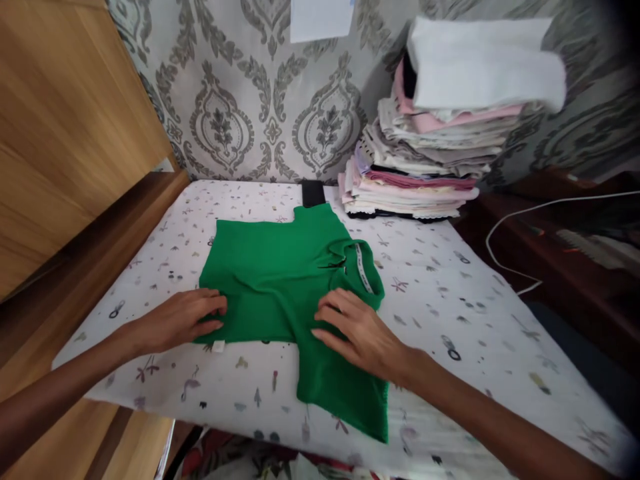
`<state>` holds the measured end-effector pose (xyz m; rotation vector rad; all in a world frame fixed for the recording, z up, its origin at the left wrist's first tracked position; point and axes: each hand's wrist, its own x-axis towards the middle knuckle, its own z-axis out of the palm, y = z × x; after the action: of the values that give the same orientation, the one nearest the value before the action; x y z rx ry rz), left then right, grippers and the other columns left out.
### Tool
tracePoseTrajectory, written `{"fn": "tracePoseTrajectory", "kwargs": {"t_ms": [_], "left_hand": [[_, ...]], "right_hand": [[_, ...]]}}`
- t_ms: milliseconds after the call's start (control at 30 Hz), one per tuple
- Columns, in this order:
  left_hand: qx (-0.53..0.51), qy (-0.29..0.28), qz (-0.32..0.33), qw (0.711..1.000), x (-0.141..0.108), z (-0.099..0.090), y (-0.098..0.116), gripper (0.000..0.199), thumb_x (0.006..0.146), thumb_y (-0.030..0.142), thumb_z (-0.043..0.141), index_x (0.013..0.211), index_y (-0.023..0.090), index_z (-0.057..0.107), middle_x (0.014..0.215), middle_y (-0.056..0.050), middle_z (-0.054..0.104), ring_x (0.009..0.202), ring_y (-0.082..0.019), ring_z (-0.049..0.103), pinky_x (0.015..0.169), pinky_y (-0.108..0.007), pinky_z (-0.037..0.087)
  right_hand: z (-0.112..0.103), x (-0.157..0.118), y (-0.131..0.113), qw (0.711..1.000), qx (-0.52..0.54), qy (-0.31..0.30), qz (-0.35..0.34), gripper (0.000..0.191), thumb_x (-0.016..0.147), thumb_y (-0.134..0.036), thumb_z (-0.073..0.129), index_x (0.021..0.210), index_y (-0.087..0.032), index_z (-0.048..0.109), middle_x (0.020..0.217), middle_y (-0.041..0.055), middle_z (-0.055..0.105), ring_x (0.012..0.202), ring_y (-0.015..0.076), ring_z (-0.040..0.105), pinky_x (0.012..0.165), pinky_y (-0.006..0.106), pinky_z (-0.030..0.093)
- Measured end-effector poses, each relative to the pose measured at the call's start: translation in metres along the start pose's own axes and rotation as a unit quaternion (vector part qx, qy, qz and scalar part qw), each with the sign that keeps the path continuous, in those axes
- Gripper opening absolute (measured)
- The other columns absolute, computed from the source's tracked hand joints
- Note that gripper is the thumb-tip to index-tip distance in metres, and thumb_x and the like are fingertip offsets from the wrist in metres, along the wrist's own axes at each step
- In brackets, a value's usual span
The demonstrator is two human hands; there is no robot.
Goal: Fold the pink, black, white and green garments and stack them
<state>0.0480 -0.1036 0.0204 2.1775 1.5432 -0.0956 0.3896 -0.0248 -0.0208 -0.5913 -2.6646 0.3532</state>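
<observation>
A green short-sleeved polo shirt (260, 267) lies spread on its side on the white printed sheet, collar to the right and hem to the left. Wrinkles run across its middle. My left hand (185, 320) rests at the near hem corner, its thumb and fingers apart, with a small white tag (219, 346) just below it. Over the near shoulder, by the collar (367, 270), my right hand (357, 330) touches the fabric with fingers bent and thumb apart. Neither hand is closed on the cloth. The near sleeve (350, 397) points toward me.
A tall stack of folded clothes (430, 147) stands at the back right, topped by a white folded cloth (485, 63). Behind the shirt lies a small black item (313, 193). Wooden furniture (75, 120) borders the left; a white cable (493, 250) hangs at right.
</observation>
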Motion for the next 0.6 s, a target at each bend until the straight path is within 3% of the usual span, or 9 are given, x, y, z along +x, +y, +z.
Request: {"fn": "tracePoseTrajectory", "kwargs": {"t_ms": [133,233,333,500,600], "left_hand": [[0.003,0.012,-0.004,1.0,-0.012,0.011,0.003,0.02,0.095,0.03,0.038,0.094,0.02,0.056,0.098,-0.005,0.061,0.085,-0.019,0.058,0.069,-0.027,0.041],[0.017,0.002,-0.015,1.0,-0.013,0.015,0.008,0.023,0.094,0.024,0.031,0.079,0.02,0.049,0.084,-0.004,0.06,0.074,-0.017,0.056,0.064,-0.027,0.037],[0.03,-0.019,0.002,0.999,-0.014,0.009,0.008,0.024,0.095,0.024,0.03,0.076,0.02,0.046,0.078,-0.003,0.059,0.068,-0.017,0.053,0.061,-0.028,0.033],[0.036,-0.049,0.041,0.997,-0.025,-0.009,0.003,0.023,0.096,0.025,0.032,0.08,0.02,0.047,0.079,-0.003,0.059,0.069,-0.016,0.052,0.061,-0.027,0.032],[0.033,-0.098,0.035,0.994,-0.029,-0.012,0.006,0.023,0.096,0.025,0.032,0.08,0.02,0.048,0.079,-0.002,0.06,0.07,-0.016,0.052,0.062,-0.027,0.034]], "right_hand": [[0.0,-0.054,-0.038,0.999,0.021,-0.027,0.009,0.031,0.095,-0.047,0.054,0.104,-0.017,0.061,0.1,0.0104,0.062,0.088,0.023,0.055,0.076,0.038,0.046],[0.009,-0.078,-0.055,0.999,-0.012,-0.035,0.033,0.015,0.098,-0.031,0.052,0.096,-0.018,0.061,0.093,0.008,0.063,0.084,0.0216,0.055,0.074,0.035,0.044],[0.01,-0.085,-0.061,0.998,-0.036,-0.023,0.045,0.019,0.098,-0.016,0.047,0.081,-0.018,0.058,0.081,0.0052,0.061,0.077,0.0198,0.053,0.07,0.033,0.042],[-0.028,-0.083,-0.059,0.994,0.037,-0.063,0.085,0.023,0.102,-0.025,0.043,0.084,-0.019,0.056,0.082,0.0044,0.06,0.075,0.0169,0.054,0.067,0.03,0.042],[-0.047,-0.083,-0.059,0.983,0.074,-0.109,0.131,0.026,0.103,-0.032,0.041,0.084,-0.02,0.054,0.082,0.0033,0.059,0.075,0.0165,0.054,0.066,0.03,0.042]]}}
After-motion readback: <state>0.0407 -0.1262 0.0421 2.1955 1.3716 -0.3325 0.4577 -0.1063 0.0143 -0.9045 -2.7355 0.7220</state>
